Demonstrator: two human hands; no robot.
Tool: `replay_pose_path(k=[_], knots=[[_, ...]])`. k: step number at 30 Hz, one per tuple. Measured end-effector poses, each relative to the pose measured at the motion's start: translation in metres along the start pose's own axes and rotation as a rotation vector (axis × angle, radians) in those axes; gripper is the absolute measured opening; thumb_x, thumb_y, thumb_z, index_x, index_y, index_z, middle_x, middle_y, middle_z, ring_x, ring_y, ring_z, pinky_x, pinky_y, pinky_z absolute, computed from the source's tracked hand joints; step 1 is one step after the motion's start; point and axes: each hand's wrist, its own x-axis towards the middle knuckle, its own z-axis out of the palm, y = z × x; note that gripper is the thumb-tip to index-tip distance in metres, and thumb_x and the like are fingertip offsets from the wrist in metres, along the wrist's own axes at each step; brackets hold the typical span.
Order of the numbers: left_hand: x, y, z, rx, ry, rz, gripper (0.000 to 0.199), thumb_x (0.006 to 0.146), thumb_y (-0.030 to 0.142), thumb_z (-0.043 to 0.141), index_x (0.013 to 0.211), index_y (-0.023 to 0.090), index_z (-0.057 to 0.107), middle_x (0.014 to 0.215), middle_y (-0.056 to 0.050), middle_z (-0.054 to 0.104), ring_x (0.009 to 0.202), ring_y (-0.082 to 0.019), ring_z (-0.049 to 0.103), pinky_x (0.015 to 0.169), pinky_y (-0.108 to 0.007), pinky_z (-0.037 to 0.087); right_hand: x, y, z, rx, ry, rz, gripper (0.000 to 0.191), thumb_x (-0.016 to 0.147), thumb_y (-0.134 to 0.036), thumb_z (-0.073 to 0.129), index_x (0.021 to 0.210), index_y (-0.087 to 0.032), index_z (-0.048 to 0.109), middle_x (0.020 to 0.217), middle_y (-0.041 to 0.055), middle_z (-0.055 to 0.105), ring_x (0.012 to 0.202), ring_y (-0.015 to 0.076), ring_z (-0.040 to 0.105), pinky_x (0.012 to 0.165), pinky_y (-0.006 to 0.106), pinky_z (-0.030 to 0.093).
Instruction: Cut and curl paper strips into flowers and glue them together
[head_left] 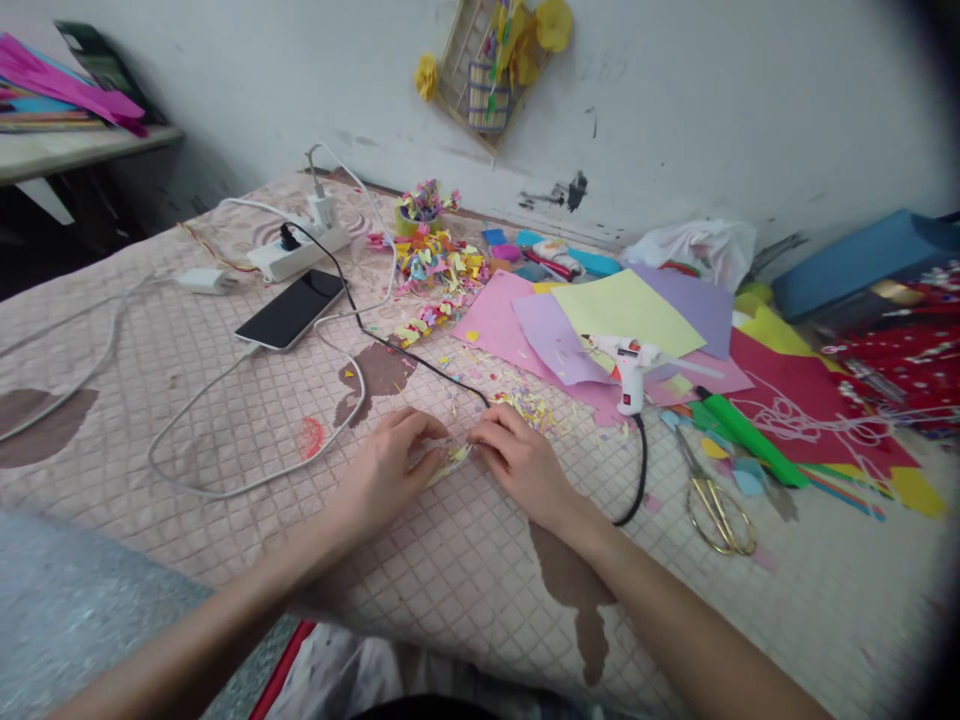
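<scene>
Our right hand (525, 465) pinches the upper end of the pale strip (454, 458); our left hand (397, 465) touches the lower end — whether clamped, we cannot tell. The strip lies at the right hand's nine o'clock, axis two-to-eight. We see quilted cloth (465, 570) beneath, glue gun (631, 382) at two, phone (291, 308) at ten, wall (675, 120) at twelve.

No words or brand names can be read. On the wall (675, 130), faint handwritten marks look like a short number, possibly starting with 2 and 8; the last digit is unclear. The small red label (628, 401) on the glue gun (632, 375) is too small to make out.
</scene>
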Motion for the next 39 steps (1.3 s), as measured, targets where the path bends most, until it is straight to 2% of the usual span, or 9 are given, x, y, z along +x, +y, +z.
replay_pose_path(k=[10, 15, 21, 28, 39], knots=[[-0.001, 0.008, 0.003, 0.035, -0.034, 0.027, 0.009, 0.08, 0.012, 0.055, 0.084, 0.018, 0.06, 0.084, -0.003, 0.059, 0.081, -0.017, 0.054, 0.075, -0.031, 0.044, -0.001, 0.001, -0.002, 0.002, -0.038, -0.004, 0.016, 0.087, -0.01, 0.047, 0.092, -0.02, 0.059, 0.096, 0.0052, 0.054, 0.088, 0.0165, 0.056, 0.076, 0.029, 0.047], [-0.003, 0.009, 0.009, 0.063, -0.056, 0.056, 0.008, 0.08, 0.013, 0.054, 0.083, 0.017, 0.059, 0.085, -0.004, 0.058, 0.084, -0.018, 0.053, 0.076, -0.033, 0.043, -0.002, 0.002, -0.004, -0.068, -0.077, -0.005, 0.016, 0.089, -0.011, 0.046, 0.094, -0.02, 0.058, 0.099, 0.0058, 0.054, 0.089, 0.0171, 0.056, 0.078, 0.03, 0.047], [-0.009, 0.018, 0.007, 0.131, -0.107, 0.027, 0.008, 0.081, 0.014, 0.054, 0.081, 0.019, 0.06, 0.086, -0.004, 0.058, 0.086, -0.021, 0.051, 0.078, -0.037, 0.042, -0.01, 0.004, -0.012, -0.145, -0.113, -0.001, 0.021, 0.089, -0.01, 0.044, 0.099, -0.02, 0.058, 0.101, 0.0067, 0.054, 0.089, 0.018, 0.056, 0.077, 0.031, 0.048], [-0.011, 0.023, 0.006, 0.117, -0.106, 0.022, 0.011, 0.082, 0.014, 0.053, 0.081, 0.02, 0.061, 0.086, -0.003, 0.057, 0.086, -0.02, 0.05, 0.078, -0.037, 0.043, -0.015, -0.002, -0.013, -0.067, -0.092, 0.015, 0.023, 0.089, -0.011, 0.043, 0.103, -0.02, 0.058, 0.099, 0.0068, 0.056, 0.088, 0.0176, 0.057, 0.077, 0.032, 0.049], [-0.01, 0.021, 0.007, 0.094, -0.076, 0.0, 0.01, 0.084, 0.015, 0.051, 0.088, 0.019, 0.059, 0.09, -0.005, 0.057, 0.087, -0.021, 0.05, 0.078, -0.037, 0.043, -0.02, -0.001, -0.011, -0.025, -0.172, -0.039, 0.02, 0.09, -0.013, 0.043, 0.1, -0.02, 0.059, 0.1, 0.0068, 0.056, 0.089, 0.0179, 0.055, 0.077, 0.033, 0.048]])
